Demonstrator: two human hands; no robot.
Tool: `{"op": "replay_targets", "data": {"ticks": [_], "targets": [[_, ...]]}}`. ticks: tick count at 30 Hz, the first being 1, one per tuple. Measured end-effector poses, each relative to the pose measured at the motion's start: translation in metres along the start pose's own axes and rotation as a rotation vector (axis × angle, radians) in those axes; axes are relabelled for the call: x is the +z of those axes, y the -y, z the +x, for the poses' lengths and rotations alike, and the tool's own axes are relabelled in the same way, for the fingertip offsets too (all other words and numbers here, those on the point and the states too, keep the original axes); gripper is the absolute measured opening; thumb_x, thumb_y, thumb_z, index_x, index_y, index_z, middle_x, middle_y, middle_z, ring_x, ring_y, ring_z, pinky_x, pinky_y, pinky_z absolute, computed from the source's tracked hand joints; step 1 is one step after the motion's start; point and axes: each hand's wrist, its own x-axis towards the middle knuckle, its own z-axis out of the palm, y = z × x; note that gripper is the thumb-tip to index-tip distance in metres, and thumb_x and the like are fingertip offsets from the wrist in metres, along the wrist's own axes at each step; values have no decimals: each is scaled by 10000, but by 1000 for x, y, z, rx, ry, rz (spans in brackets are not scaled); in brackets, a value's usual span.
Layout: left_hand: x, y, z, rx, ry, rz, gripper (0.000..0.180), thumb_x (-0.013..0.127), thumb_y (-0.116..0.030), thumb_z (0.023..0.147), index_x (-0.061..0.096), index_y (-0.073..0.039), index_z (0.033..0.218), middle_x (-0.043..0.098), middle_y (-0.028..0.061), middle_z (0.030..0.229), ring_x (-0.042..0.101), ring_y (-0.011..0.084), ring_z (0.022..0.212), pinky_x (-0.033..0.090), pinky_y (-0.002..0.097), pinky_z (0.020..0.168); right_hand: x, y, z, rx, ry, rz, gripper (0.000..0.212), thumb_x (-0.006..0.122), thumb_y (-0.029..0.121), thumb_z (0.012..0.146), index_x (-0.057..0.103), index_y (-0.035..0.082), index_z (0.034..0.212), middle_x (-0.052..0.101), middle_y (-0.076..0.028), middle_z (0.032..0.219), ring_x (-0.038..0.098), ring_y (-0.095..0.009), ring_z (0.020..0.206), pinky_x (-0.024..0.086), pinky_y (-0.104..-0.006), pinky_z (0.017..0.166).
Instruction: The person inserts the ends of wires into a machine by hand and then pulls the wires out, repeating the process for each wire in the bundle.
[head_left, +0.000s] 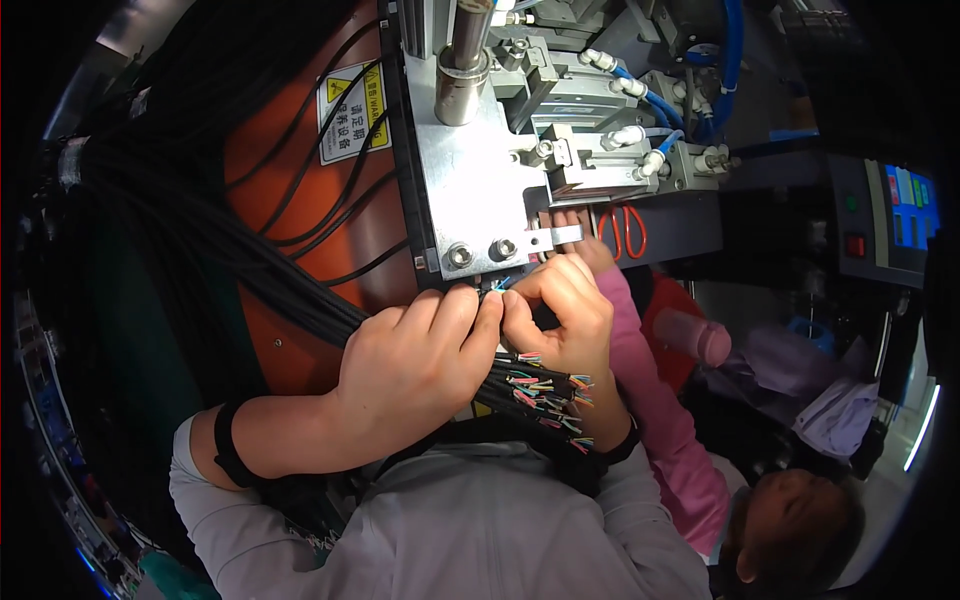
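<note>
Below the front edge of a metal machine plate (480, 185), my two hands meet with their fingertips close together. My left hand (410, 350) is closed in a pinch on the end of a black cable, mostly hidden by the fingers. From the right, my right hand (565, 310) pinches the thin coloured wires (501, 285) at that end, thumb and forefinger together. A bundle of black cables (300, 295) runs from the upper left beneath my left hand. Its stripped ends, with several coloured wire tips (540, 385), fan out under my right wrist.
Pneumatic cylinders (600, 165) with blue hoses (735, 50) stand behind the plate. Red-handled scissors (625, 232) lie right of it. A co-worker's hand (592, 250), pink-sleeved, reaches in beside my right hand. A control screen (910, 210) and a pink bottle (700, 338) are at the right.
</note>
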Motion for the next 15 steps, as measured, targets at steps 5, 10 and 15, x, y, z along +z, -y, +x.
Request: {"op": "replay_targets", "data": {"ticks": [5,10,15], "targets": [[-2,1,4,18,4,20,236,622,-132,763,659,-43,979,477,-23,752,495,85,626,335,232,480,3,1,0,54,-61,0,109,654,-45,703,562,12,688,537,-67,656,508,-200,627,402,-281,592],[1,7,5,37,-61,-90,234,626,-128,758,659,-42,974,472,-20,741,493,88,620,336,234,481,6,-5,-9,512,-48,364,107,680,-22,671,591,25,709,530,-60,665,495,-226,627,410,-308,581],[0,3,3,20,-30,-44,245,621,-118,752,657,-38,981,461,-13,730,498,95,623,340,242,476,5,-3,-1,148,-89,117,99,667,-27,681,580,16,698,549,-71,673,507,-218,634,416,-303,598]]}}
